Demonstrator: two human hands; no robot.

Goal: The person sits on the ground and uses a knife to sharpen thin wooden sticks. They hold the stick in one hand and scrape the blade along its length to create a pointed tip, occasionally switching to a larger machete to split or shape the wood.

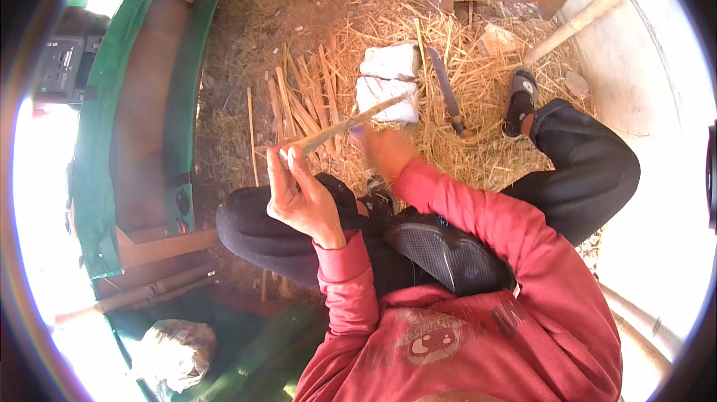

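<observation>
My left hand pinches one end of a long, thin strip of split wood or bamboo between thumb and fingers. The strip slants up and away to the right, its far end over a white block-like bundle. My right hand is close beneath the strip's middle and smeared by motion. A small bluish spot shows at its fingers; I cannot make out what it is. Right of the white bundle, a machete with a dark blade lies on the straw, its handle toward me.
Several split strips lie on the ground beyond my left knee. Loose straw and shavings cover the ground ahead. A green-edged wooden frame stands at left, a pole leans at far right, and a pale plastic bag sits lower left.
</observation>
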